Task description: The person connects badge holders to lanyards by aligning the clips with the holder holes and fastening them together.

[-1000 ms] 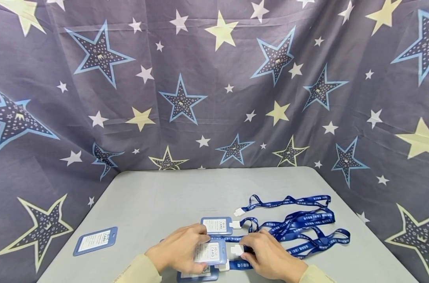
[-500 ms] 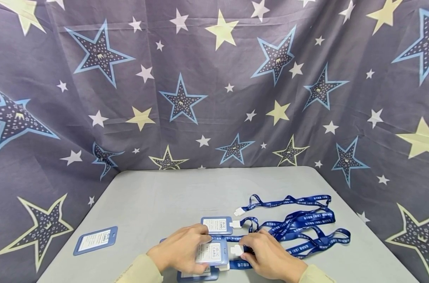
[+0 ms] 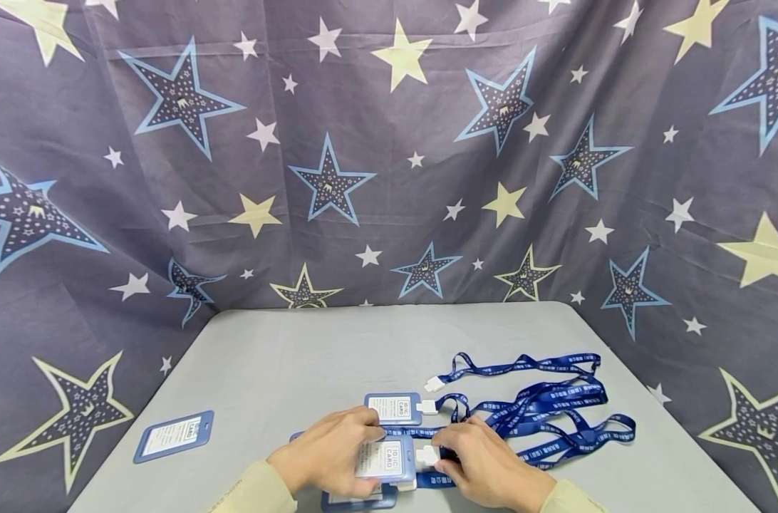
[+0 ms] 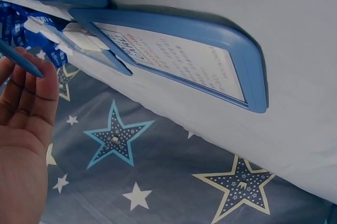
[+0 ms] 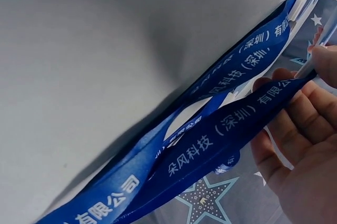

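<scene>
In the head view my left hand (image 3: 328, 452) grips a blue-framed ID card holder (image 3: 384, 459) by its left part, thumb at the near edge and fingers over the far one. My right hand (image 3: 491, 467) pinches a blue lanyard just behind its white plastic clip (image 3: 427, 456). The clip points left, right at the slotted end of the holder. In the right wrist view the printed lanyard strap (image 5: 231, 124) trails away from the fingers. The left wrist view shows only the edge of the held holder (image 4: 21, 60) at the fingertips.
Another card holder (image 3: 358, 499) lies partly under the held one. Behind the hands, a card holder (image 3: 392, 409) lies joined to a lanyard clip (image 3: 428, 407). A single card holder (image 3: 174, 437) lies far left. Several blue lanyards (image 3: 556, 399) spread over the table's right side.
The held card holder has shifted slightly right and the white clip slightly left, so the gap between them has narrowed. The other things lie as before.
</scene>
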Demonstrator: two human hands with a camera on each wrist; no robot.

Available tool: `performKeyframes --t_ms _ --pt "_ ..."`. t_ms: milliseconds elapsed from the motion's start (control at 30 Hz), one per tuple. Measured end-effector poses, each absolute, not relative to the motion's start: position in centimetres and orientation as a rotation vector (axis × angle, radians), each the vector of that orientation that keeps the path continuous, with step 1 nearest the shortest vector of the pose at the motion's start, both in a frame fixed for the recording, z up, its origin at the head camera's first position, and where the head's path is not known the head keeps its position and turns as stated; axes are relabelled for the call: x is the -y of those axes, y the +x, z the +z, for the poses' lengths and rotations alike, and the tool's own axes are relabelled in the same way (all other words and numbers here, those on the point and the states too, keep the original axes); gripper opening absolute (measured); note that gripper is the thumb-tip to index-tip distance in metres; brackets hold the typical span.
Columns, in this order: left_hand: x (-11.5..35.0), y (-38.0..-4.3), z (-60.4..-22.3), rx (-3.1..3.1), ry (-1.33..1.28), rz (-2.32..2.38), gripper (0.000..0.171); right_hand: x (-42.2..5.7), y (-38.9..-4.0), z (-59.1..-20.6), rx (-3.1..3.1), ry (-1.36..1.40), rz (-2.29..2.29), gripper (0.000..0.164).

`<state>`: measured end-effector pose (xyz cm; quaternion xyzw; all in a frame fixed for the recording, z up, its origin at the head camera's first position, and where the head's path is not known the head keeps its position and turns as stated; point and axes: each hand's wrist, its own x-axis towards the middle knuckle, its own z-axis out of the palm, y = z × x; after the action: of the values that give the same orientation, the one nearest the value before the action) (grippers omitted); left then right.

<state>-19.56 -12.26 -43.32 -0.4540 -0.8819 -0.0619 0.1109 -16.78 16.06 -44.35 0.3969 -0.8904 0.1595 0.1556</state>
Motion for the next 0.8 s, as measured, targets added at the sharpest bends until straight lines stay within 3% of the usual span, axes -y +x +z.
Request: performKeyframes --t_ms 800 --pt "11.84 -19.48 -43.21 2.624 -1.341 -0.196 0.064 -15.86 -16.76 -44.24 2.577 1.155 0.448 0.012"
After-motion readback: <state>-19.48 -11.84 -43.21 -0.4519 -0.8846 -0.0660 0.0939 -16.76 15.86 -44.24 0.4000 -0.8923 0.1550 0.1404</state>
